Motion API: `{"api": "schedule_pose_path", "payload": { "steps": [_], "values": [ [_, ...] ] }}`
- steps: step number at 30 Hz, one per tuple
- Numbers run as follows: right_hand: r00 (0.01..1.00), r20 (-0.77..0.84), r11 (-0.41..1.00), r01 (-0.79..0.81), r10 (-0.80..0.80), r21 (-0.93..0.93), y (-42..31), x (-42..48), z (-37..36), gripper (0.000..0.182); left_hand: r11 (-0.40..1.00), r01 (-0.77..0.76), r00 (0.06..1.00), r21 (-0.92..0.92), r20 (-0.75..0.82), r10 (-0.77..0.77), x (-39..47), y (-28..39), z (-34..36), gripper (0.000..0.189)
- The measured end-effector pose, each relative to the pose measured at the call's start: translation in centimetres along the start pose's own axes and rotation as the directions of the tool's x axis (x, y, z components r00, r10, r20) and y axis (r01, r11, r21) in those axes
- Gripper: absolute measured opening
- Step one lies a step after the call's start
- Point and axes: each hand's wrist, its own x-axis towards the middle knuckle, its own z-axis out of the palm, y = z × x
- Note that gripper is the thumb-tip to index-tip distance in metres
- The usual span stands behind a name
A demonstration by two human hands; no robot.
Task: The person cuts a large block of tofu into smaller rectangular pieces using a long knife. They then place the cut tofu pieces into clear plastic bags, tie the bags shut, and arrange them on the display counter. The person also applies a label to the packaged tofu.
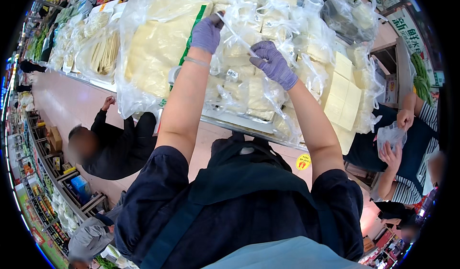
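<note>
A narrow white strip (235, 33), perhaps twisted plastic, runs taut between my two gloved hands. Its upper end is pinched in the fingers of my left hand (207, 33), beside a large clear bag (143, 3) of pale yellow bean curd sheets (152, 49). My right hand (275, 65) grips the lower end, over bagged pale blocks (264, 92) that look like tofu. Both hands wear purple gloves. Under my left forearm, partly hidden, is a white roll (174, 75). Uncovered pale slabs (339, 96) lie stacked right of my right forearm.
Bagged bean curd strips (102, 55) lie at the table's left. A white cup-like roll (313, 3) stands among bags at the back. One person (115, 143) crouches at the left front edge; another (399, 150), at right, holds a clear plastic bag (391, 137).
</note>
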Motion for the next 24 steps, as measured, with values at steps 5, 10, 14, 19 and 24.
{"api": "schedule_pose_path", "payload": {
  "steps": [5, 10, 14, 19, 24],
  "values": [
    [0.995, -0.089, 0.945, 0.074, -0.047, 0.320, -2.4, 3.6, -2.4, 0.024, 0.973, -0.107, 0.924, 0.207, 0.383, 0.020, -5.7, 0.8, 2.1, 0.033],
    [0.942, -0.018, 0.900, -0.315, 0.335, 0.301, -2.4, 6.3, -0.9, 0.031, 0.829, -0.047, 0.908, 0.557, 0.369, -0.197, -7.3, 1.7, 3.2, 0.031],
    [0.959, -0.027, 0.927, -0.266, 0.283, 0.266, -1.7, 7.3, 0.8, 0.027, 0.627, -0.122, 0.931, 0.769, 0.308, -0.196, -7.2, 0.1, 2.4, 0.033],
    [0.895, -0.094, 0.738, -0.296, 0.435, 0.606, -0.9, 5.8, 1.0, 0.020, 0.841, -0.138, 0.901, 0.523, 0.420, -0.113, -3.4, -0.7, -0.1, 0.001],
    [0.892, 0.453, 0.769, 0.289, 0.000, -0.570, -3.0, 2.1, -3.6, 0.023, 0.966, 0.260, 0.959, -0.008, 0.117, -0.257, -1.0, 1.6, -1.7, 0.021]
  ]
}}
